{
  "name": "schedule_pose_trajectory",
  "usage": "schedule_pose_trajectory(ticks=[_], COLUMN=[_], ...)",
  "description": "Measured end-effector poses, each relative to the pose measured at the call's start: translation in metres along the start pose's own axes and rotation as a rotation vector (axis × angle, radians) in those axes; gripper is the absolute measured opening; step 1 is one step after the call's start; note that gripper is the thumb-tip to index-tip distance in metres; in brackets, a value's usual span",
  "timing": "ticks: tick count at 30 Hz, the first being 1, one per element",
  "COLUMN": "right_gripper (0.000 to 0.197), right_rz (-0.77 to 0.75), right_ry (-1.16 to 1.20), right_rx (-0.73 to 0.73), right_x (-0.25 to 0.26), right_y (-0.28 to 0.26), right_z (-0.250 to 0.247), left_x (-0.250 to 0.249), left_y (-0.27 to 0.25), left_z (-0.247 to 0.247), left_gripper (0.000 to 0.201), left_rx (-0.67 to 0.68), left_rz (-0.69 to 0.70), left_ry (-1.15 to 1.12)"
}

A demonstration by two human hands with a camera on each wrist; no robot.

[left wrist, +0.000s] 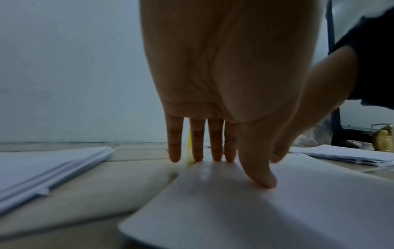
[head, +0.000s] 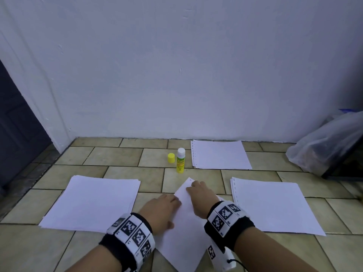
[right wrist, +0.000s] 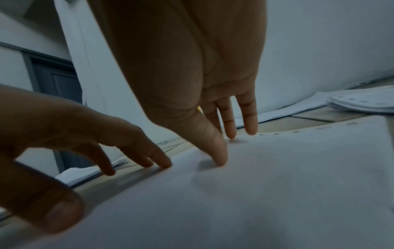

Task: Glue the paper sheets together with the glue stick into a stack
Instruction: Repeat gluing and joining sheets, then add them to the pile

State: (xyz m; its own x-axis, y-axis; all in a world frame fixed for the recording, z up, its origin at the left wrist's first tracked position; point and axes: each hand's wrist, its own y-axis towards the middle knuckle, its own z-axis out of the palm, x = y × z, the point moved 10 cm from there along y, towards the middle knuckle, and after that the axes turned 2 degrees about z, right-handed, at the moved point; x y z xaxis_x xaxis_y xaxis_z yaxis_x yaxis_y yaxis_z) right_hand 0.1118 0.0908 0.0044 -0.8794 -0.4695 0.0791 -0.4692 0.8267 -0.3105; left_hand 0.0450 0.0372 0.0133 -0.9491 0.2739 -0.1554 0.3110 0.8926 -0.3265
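I am pressing my left hand [head: 161, 210] and right hand [head: 200, 197] flat, fingers [left wrist: 215, 143] straight, on the paper sheets [head: 184, 238] on the floor [head: 117, 154] so the glue sticks. The glue stick [head: 180, 160] is standing uncapped nearby, ready again.

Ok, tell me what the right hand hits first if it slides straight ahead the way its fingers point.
Probably the glue stick. The right hand points up-left over the sheet, roughly towards it; depth is uncertain, so it might pass beside it.
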Motion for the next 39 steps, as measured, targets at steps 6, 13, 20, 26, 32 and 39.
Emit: schedule_pose_trajectory(ticks=[6, 13, 20, 26, 32, 39], right_gripper=[0.055, 0.065, 0.064, 0.057, 0.072, 0.069], right_rz=[-0.021, -0.156, -0.171, -0.028, 0.078, 0.05], right_ry=[0.084, 0.043, 0.087, 0.185, 0.105, -0.032], right_rx=[0.02, 0.065, 0.098, 0.107, 0.095, 0.194], right_x=[0.026, 0.046, 0.032, -0.023, -0.03, -0.023], right_y=[-0.004, 0.001, 0.001, 0.004, -0.013, -0.041], right_z=[0.008, 0.008, 0.008, 0.007, -0.001, 0.017], left_x=[0.011, 0.032, 0.035, 0.035, 0.031, 0.039], left_y=[-0.008, -0.01, -0.009, -0.01, -0.01, -0.017], left_z=[0.002, 0.003, 0.001, 0.004, 0.001, 0.0], left_gripper=[0.039, 0.064, 0.062, 0.066, 0.063, 0.04], left_rx=[-0.032, -0.109, -0.076, -0.06, -0.022, 0.015], left_rz=[-0.134, -0.192, -0.2, -0.218, -0.285, -0.353], left_ry=[0.004, -0.126, -0.071, -0.07, 0.078, 0.128])
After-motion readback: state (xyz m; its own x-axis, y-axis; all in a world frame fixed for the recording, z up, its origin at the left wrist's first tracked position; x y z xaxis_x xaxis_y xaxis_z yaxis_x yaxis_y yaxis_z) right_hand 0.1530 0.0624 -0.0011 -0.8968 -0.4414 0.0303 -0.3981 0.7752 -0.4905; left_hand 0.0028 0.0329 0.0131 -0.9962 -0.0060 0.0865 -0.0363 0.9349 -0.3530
